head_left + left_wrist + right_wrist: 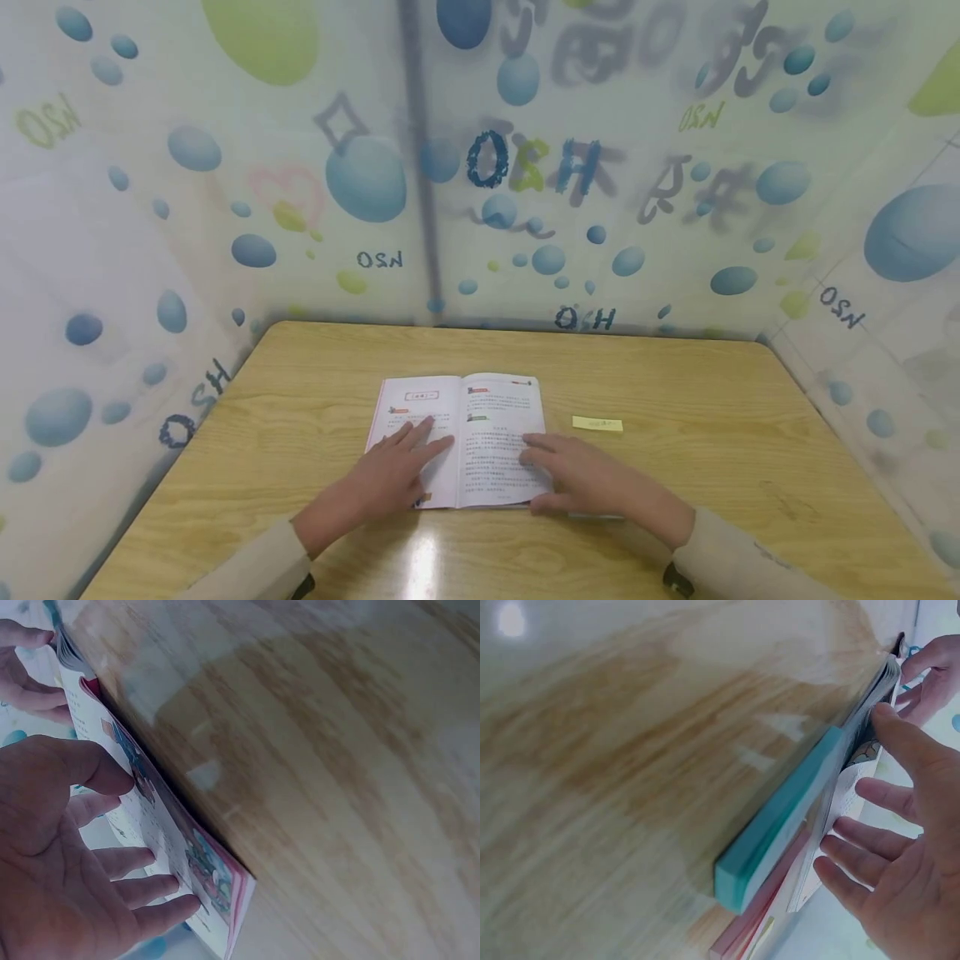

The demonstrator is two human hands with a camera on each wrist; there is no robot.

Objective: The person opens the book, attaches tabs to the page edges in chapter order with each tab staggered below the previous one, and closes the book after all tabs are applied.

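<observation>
An open book [495, 467] with printed text lies on the wooden table. My left hand [390, 471] rests on the lower left page, its fingers spread. In the left wrist view that hand [67, 855] has its fingertips over a page with coloured pictures [206, 874]. My right hand [581, 475] lies at the right page's outer edge, fingers extended over the text and thumb near the bottom corner. Beside the book, in the right wrist view, are a teal pad [769, 832] and a pink pad [742, 930], close to the right hand [907, 877]. Neither hand grips anything.
A yellow sticky note [597, 424] with writing lies right of the book. The wooden table [675, 383] reaches back to walls [480, 250] covered in a blue and green bubble print. Light reflects off the table [422, 558] in front of the book.
</observation>
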